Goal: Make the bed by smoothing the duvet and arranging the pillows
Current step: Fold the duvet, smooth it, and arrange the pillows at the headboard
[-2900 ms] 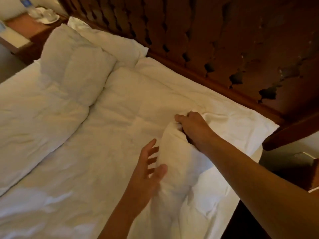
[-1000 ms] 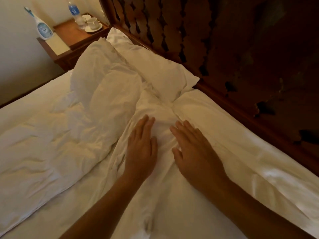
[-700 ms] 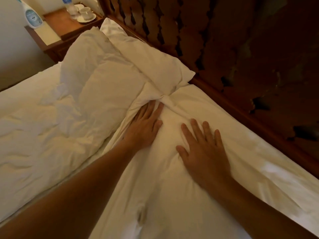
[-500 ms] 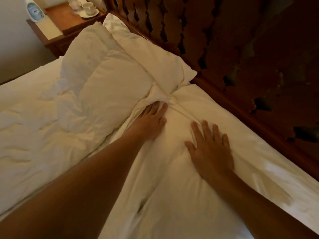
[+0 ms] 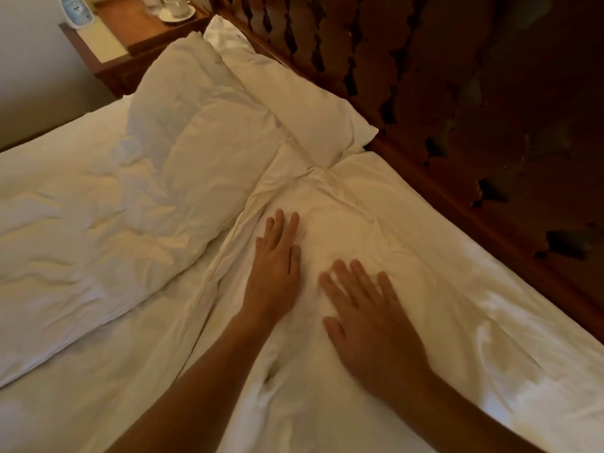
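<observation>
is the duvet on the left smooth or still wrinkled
Wrinkled. The duvet shows many creases and is bunched up near the far pillow. Both hands are flat on the near pillow instead.

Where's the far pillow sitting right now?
The far pillow lies upper centre in the head view, against the wooden headboard, beyond both hands, with the rumpled duvet along its left side.

Bare forearms (image 5: 209, 371), no sleeves

Two flat palms, the left hand (image 5: 276, 268) and the right hand (image 5: 369, 317), are laid side by side on a white fabric pillow (image 5: 408, 273) at the bed's head edge, against the carved wooden headboard (image 5: 457, 93). A second white pillow (image 5: 294, 103) lies behind it, the rumpled white duvet (image 5: 98, 207) to its left.
</observation>
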A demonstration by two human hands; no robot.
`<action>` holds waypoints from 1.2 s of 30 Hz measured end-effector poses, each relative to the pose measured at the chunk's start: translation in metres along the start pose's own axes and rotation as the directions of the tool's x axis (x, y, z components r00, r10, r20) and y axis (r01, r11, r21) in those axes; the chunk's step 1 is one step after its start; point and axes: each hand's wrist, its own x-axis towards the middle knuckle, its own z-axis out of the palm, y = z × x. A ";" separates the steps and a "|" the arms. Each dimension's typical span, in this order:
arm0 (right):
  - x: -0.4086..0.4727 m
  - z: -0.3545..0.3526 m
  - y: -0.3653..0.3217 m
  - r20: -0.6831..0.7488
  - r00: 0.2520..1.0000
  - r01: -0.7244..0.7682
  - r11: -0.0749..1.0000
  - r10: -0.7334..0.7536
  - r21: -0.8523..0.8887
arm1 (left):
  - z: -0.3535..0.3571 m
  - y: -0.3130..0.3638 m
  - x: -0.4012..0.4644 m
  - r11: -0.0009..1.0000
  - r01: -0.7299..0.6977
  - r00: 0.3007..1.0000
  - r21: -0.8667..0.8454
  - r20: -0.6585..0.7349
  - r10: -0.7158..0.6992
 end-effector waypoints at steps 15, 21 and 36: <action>0.062 0.041 -0.162 0.077 0.933 0.343 0.932 -0.353 0.115 | -0.066 -0.150 -0.227 0.793 0.589 0.771 0.159 -0.405 -0.491; 0.099 0.079 -0.196 0.115 0.888 0.458 0.882 -0.446 -0.115 | -0.083 -0.207 -0.300 0.712 0.629 0.772 0.314 -0.360 -0.523; 0.196 0.087 -0.244 -0.198 0.924 0.257 0.914 -0.327 -0.313 | -0.236 -0.328 -0.185 0.760 0.533 0.842 0.372 -0.318 -0.435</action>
